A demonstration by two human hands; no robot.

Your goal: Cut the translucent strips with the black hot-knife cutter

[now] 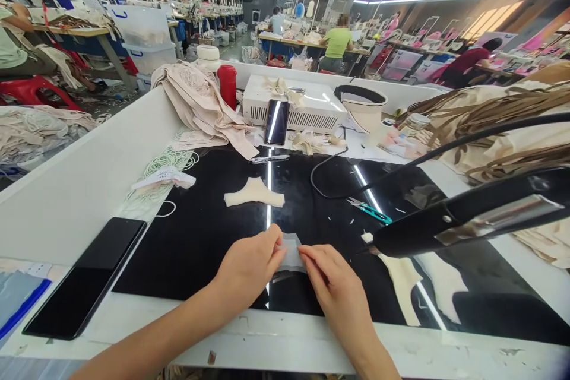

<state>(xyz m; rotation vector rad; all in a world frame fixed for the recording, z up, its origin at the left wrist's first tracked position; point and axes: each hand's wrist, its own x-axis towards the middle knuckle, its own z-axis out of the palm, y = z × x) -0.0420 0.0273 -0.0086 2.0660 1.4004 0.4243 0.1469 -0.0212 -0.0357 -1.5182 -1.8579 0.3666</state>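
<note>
Between my two hands is a small piece of pale, sheer fabric [291, 252], just above the glossy black work surface [200, 255]. My left hand [252, 264] pinches its left edge between thumb and fingers. On the other side, my right hand [335, 279] pinches the right edge. A cream foam-like cut piece [254, 193] with a raised middle lies flat beyond my hands. Two more cut pieces, one cream [403, 285] and one whiter [442, 282], rest to the right of my right hand, partly below a black arm-like device.
The black device [472, 214] juts in from the right, its cable behind it. Teal thread snips [369, 211] lie near its tip. A large black phone [86, 276] is at left. Farther back are a red bottle [227, 88], a white box [289, 108] and a fabric pile [200, 101].
</note>
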